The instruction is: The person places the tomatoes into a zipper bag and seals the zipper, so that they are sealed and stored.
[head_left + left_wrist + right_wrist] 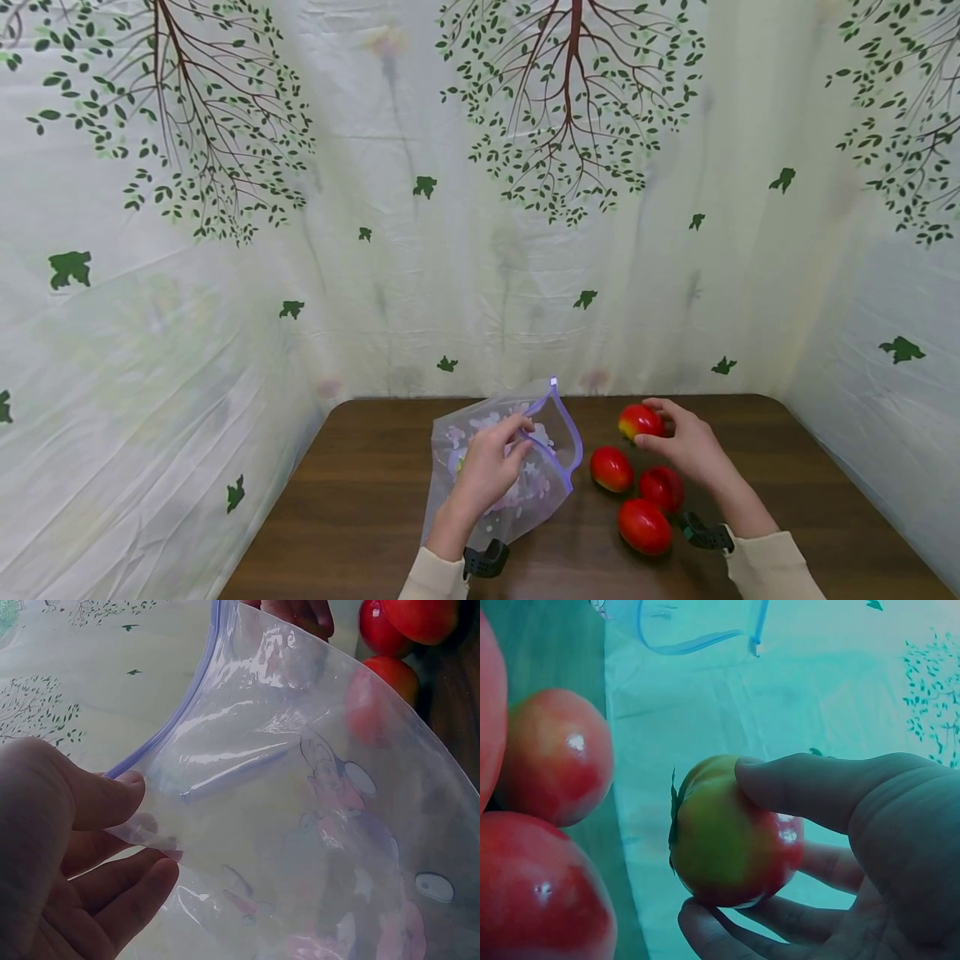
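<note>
A clear zip bag [517,500] with a purple zip and printed cartoon figures stands with its mouth toward the right. My left hand [491,462] pinches the bag's edge by the zip, thumb on one side and fingers on the other in the left wrist view. To the right, my right hand [690,446] grips a tomato [727,832] between thumb and fingers. It is red with a yellow-green end and a green leafy calyx. Below that hand lie a red tomato [611,469], another red fruit [662,490] and a larger red tomato [645,527], close together.
The brown wooden table [360,500] has rounded far corners. White curtain cloth [375,333] printed with trees and leaves hangs behind it and at both sides. Each wrist wears a black band [486,558].
</note>
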The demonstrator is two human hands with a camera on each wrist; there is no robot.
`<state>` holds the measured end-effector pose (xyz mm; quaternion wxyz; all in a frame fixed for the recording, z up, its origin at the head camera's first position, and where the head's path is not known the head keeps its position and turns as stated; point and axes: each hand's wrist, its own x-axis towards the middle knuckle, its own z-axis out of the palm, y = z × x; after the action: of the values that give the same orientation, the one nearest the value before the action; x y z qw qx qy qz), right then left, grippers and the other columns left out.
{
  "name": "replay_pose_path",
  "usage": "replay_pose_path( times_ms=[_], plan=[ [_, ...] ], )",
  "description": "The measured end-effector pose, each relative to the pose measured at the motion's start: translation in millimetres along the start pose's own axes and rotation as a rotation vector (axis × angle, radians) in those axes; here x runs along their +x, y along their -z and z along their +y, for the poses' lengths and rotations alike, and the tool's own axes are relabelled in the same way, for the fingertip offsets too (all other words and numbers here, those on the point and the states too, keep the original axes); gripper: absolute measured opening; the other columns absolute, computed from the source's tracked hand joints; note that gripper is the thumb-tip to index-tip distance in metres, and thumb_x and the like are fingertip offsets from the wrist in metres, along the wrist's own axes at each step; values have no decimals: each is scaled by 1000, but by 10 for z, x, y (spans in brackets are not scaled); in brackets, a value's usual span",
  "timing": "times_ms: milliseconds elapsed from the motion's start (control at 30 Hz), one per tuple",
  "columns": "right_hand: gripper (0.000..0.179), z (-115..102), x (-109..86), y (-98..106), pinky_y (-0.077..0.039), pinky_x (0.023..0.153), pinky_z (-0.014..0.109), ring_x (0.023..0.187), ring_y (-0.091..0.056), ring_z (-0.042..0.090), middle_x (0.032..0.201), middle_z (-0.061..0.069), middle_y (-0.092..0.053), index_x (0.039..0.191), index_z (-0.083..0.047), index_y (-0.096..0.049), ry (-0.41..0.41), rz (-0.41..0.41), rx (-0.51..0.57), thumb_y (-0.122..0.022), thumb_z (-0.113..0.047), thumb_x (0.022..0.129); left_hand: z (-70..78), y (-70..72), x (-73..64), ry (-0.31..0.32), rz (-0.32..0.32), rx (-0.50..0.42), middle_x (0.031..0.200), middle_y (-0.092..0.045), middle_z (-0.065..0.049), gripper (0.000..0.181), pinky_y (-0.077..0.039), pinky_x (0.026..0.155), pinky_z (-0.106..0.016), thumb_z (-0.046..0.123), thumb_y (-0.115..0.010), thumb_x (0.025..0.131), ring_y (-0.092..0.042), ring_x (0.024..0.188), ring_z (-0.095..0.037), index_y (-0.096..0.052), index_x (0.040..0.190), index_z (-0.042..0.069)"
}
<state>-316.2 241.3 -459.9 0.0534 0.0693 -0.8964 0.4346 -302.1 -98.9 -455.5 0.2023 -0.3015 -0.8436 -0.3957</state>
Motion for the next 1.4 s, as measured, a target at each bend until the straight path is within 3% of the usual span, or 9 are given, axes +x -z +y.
replay_pose_path(
  times_ms=[800,1100,1400],
  plan=[
    [69,-196,-70,4,-56,80,44,112,-57,34,133,18,-57,146,-16,-47,11,1,18,-78,-36,88,13,12,-10,9,-1,-11,98,-69,6,17,-49,63,-25,10,-70,95,-55,73,-8,-66,108,21],
    [72,-267,-102,0,-56,80,43,112,-57,34,133,17,-57,148,-13,-45,25,4,25,-77,-39,88,22,11,-4,26,-6,-12,103,-70,8,17,-52,70,-27,11,-69,96,-59,78,-7,-66,108,23],
    [71,-342,-127,-12,-56,78,41,112,-57,34,132,16,-58,147,-15,-46,39,21,24,-77,-40,89,31,19,1,25,-2,-11,107,-72,0,18,-53,72,-28,10,-70,96,-58,78,-8,-66,109,21]
  ],
)
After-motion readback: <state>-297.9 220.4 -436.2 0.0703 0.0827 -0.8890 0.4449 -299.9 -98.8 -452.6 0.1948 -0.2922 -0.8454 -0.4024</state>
